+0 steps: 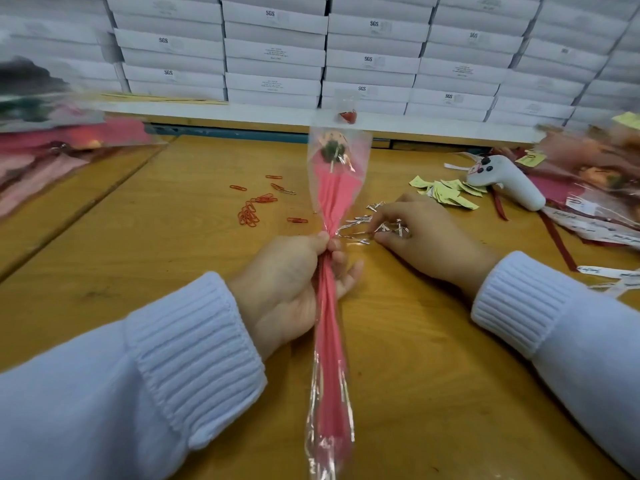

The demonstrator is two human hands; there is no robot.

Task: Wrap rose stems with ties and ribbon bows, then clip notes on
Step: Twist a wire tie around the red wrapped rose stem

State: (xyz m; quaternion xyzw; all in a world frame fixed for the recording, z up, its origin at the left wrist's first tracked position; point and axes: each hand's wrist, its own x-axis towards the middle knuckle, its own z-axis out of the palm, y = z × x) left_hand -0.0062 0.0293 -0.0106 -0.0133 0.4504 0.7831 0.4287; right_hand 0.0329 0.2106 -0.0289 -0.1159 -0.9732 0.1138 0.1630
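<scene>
1. A person in white ribbed sleeves works at a wooden bench point(173, 237). The left hand point(287, 275) holds a single wrapped rose point(332, 188) above the middle of it.
2. The left grip is closed round the sleeve where the clear cellophane and pink paper are gathered narrow. The thumb presses the gathered part from the left and the fingers curl behind it.
3. The rose points away from the person, with its bloom and green sepals at the far end. The sleeve's long tail runs back toward the lower edge of the view.
4. The right hand point(426, 233) rests palm down on the bench just right of the rose, over a scatter of silver twist ties point(377, 206). Its grip is nearly closed, with the fingertips pinching one twist tie point(353, 233) that lies close to the gathered part.
5. Red paper clips point(249, 213) lie loose on the bench left of the rose.
6. Yellow notes point(446, 194) sit beyond the right hand, beside a white pistol-shaped tool point(502, 181).
7. More wrapped roses point(595, 174), dark red ribbon point(554, 237) and white written tags fill the right edge.
8. A blurred pile of pink wrapped flowers point(52, 150) lies at far left.
9. Stacked white boxes point(273, 53) marked SGS form the wall behind.
</scene>
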